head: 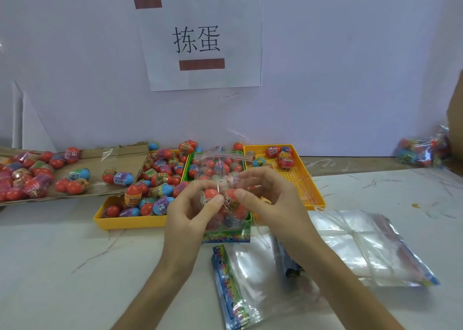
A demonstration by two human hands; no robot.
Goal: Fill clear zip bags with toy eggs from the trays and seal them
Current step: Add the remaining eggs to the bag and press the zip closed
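A clear zip bag [221, 169] with several red toy eggs inside stands upright in front of the green tray [186, 171]. My left hand [186, 214] grips its left side, thumb pressed on a red egg [210, 194]. My right hand [270, 199] pinches the bag from the right, thumb near the middle. The bag's zip strip at the top hangs loose above my fingers. A yellow tray [125, 223] to the left is heaped with red, blue and purple eggs. Another yellow tray [304, 179] on the right holds only a few eggs.
A cardboard flat [120, 154] with more eggs lies at the far left. Empty clear zip bags [250, 279] lie near me, with a stack of them [363, 244] to the right. Filled bags [423, 151] sit at the far right by the wall.
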